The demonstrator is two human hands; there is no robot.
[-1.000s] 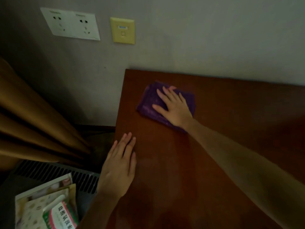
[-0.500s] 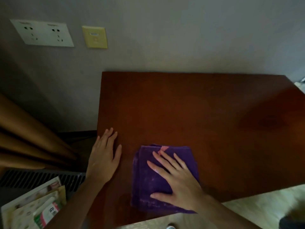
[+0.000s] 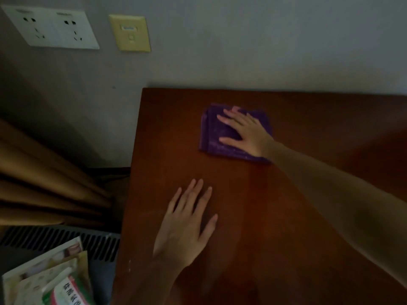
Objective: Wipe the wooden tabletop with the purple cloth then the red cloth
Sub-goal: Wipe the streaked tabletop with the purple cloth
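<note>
A folded purple cloth (image 3: pixel 212 137) lies on the dark wooden tabletop (image 3: pixel 286 205), near its far edge by the wall. My right hand (image 3: pixel 246 134) presses flat on the cloth, fingers spread and pointing left, the arm stretched across the table. Flat on the bare wood nearer to me, by the left edge, rests my left hand (image 3: pixel 187 225), fingers apart and holding nothing. No red cloth is in view.
A grey wall with a white double socket (image 3: pixel 52 27) and a yellow plate (image 3: pixel 131 33) rises behind the table. Tan curtains (image 3: pixel 44 183) hang at the left. Below them are a slotted grille (image 3: pixel 61 241) and printed packets (image 3: pixel 50 280).
My right hand has pushed the purple cloth from the near edge back up toward the wall. The left hand stays flat near the left edge, a little further in on the wood.
</note>
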